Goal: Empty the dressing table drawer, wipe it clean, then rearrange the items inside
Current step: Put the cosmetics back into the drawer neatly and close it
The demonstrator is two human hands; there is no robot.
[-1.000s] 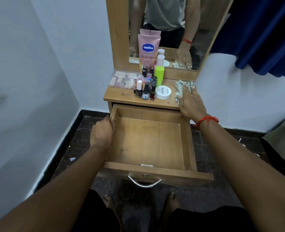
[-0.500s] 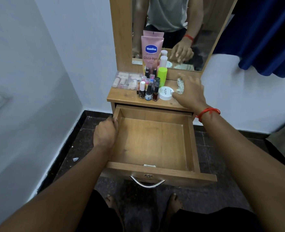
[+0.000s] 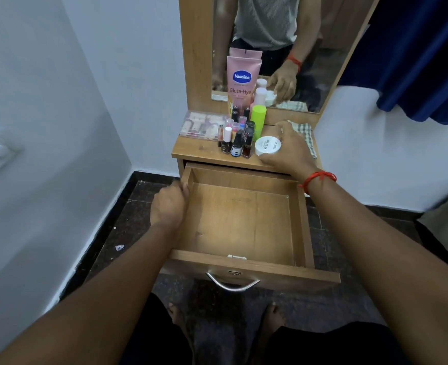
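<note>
The right hand (image 3: 288, 151) grasps the white jar (image 3: 266, 146), thumb at its near edge, fingers over the far edge; the jar sits at the tabletop (image 3: 199, 151), just beside the nail polish bottles (image 3: 237, 143); the left hand (image 3: 169, 206) clasps the left wall of the drawer (image 3: 244, 222), which stands pulled out and bare inside; a checked cloth (image 3: 306, 133) lies behind the right hand. Best, I judge, to lift the jar straight up, clear of the bottles, then set it flat in a back corner, leaving room for the rest.
</note>
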